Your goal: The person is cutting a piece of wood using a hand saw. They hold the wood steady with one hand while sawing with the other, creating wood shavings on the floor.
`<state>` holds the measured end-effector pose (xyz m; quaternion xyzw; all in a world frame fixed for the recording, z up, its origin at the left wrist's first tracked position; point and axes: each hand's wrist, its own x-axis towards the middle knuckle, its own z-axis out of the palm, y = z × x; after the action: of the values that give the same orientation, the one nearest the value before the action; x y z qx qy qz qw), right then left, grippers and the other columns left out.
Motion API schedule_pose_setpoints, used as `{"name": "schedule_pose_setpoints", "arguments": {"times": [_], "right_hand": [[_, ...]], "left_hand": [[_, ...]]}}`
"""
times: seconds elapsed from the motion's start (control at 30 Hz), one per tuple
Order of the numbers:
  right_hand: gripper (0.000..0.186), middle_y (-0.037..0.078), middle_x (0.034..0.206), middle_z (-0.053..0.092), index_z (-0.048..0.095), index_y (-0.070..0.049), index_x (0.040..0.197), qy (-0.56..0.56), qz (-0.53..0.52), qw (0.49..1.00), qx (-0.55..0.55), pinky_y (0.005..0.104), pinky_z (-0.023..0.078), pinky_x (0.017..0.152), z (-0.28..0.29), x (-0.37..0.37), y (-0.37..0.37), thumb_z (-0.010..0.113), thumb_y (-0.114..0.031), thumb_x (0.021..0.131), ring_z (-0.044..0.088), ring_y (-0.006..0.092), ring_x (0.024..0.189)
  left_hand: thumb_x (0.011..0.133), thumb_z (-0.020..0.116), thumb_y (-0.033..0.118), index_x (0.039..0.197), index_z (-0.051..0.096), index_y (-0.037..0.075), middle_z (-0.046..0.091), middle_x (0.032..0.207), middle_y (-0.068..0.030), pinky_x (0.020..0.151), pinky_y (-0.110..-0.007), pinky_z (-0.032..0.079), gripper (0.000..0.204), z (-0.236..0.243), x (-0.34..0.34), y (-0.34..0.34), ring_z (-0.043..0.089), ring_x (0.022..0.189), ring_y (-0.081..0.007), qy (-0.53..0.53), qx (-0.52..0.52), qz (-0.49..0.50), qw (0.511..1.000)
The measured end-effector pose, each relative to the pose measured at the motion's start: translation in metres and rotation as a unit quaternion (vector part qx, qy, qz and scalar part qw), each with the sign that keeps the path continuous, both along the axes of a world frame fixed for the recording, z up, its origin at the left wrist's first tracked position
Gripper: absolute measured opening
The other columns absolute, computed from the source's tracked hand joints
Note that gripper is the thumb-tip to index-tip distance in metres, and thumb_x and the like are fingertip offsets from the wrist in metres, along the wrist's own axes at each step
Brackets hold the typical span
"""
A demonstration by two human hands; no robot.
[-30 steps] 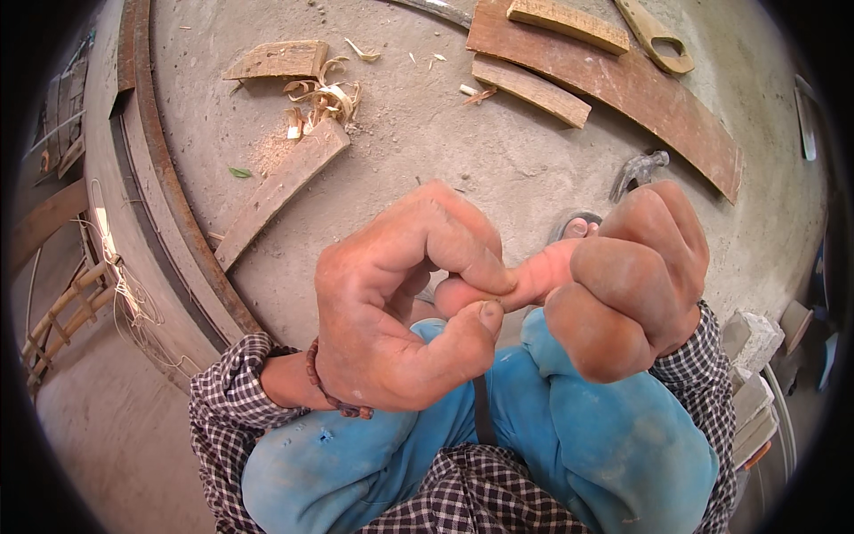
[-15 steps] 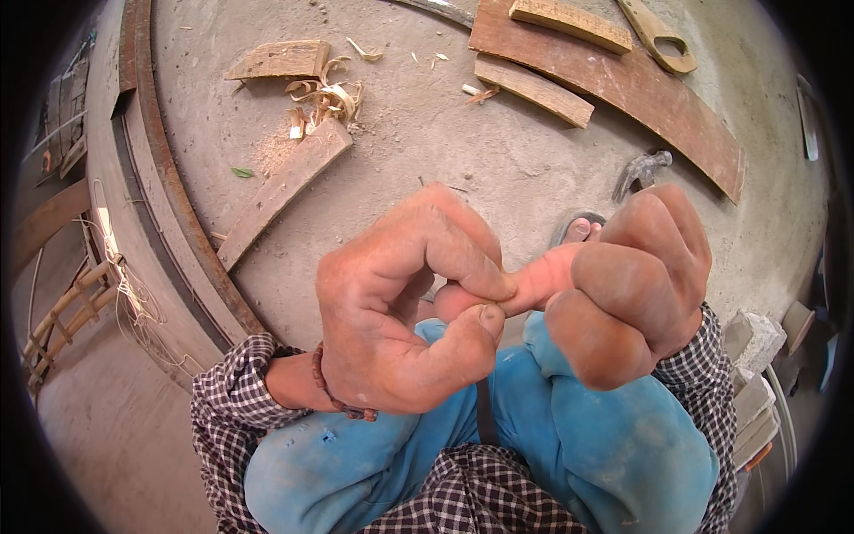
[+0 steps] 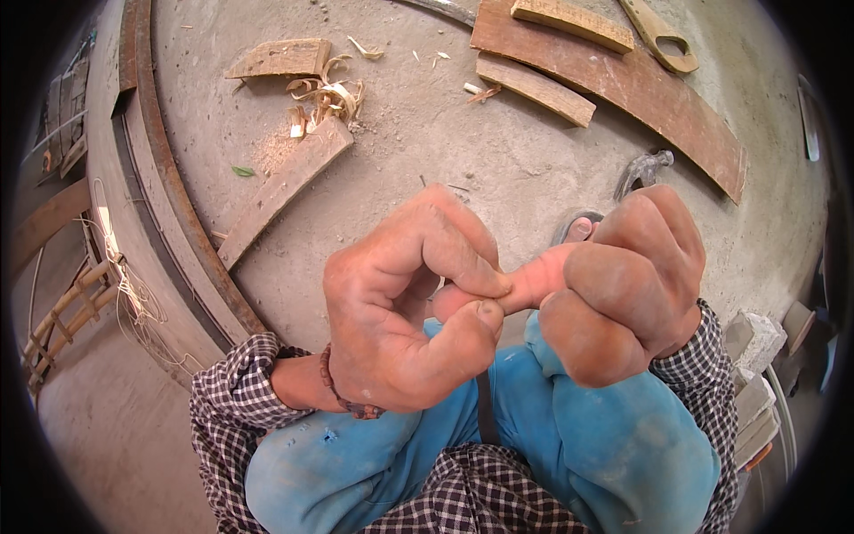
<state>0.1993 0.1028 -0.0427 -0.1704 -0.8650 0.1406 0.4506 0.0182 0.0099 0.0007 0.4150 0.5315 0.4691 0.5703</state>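
The left hand, left of the frame's centre, pinches with thumb and forefinger the outstretched finger of the right hand — that finger lies level across the centre of the frame, its tip partly behind the pinching fingertips. Whether anything tiny sits in the pinch is too small to tell. The right hand, right of centre, is otherwise curled in on itself, its other fingers folded; its palm is hidden. A dark beaded bracelet circles the left wrist. Below, at the lower edge, are a checked shirt and dusty blue trousers, with small holes on the leg at lower left. Just behind the right hand show a sandalled foot and the metal head of a hammer, both on the concrete floor. Pale broken blocks lie at the right edge. At upper left a plank slants towards curled wood shavings, a green leaf near it and a short wooden block beyond. At upper right lies a wide reddish board, with 1 narrow strip along its near edge, 1 lighter batten on top, and a saw handle beside it.
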Motion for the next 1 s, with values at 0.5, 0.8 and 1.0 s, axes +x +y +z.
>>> {"name": "schedule_pose_setpoints", "arguments": {"times": [0.5, 0.8, 1.0], "right_hand": [[0.052, -0.002, 0.076, 0.043, 0.052, -0.012, 0.086, 0.062, 0.112, 0.97, -0.205, 0.031, 0.029, 0.052, -0.016, 0.003, 0.02, 0.087, -0.05, 0.075, 0.043, 0.0145, 0.059], [0.159, -0.004, 0.093, 0.052, 0.024, -0.005, 0.156, 0.225, 0.313, 0.524, -0.759, 0.0204, 0.032, 0.062, -0.03, 0.021, -0.001, 0.05, -0.107, 0.037, 0.04, 0.0043, 0.071], [0.149, -0.003, 0.101, 0.05, 0.022, -0.006, 0.157, 0.209, 0.306, 0.512, -0.775, 0.0218, 0.033, 0.068, -0.032, 0.034, -0.011, 0.052, -0.096, 0.043, 0.04, 0.0059, 0.08]], "left_hand": [[0.1, 0.061, 0.015, 0.094, 0.06, 0.002, 0.063, 0.094, -0.0096, 0.065, -0.026, 0.047, 0.015, 0.006, 0.005, 0.005, 0.055, 0.075, -0.009, -0.162, -0.179, 0.023, 0.97], [0.086, 0.07, -0.003, 0.098, 0.069, 0.0, 0.07, 0.092, -0.0107, 0.073, -0.03, 0.054, 0.013, 0.009, 0.034, 0.04, 0.065, 0.08, -0.0146, 0.106, 0.115, -0.087, 0.984], [0.077, 0.078, 0.001, 0.094, 0.075, 0.003, 0.075, 0.091, -0.0082, 0.074, -0.028, 0.055, 0.018, 0.003, 0.057, 0.053, 0.071, 0.081, -0.0195, 0.181, 0.203, -0.063, 0.96]]}}
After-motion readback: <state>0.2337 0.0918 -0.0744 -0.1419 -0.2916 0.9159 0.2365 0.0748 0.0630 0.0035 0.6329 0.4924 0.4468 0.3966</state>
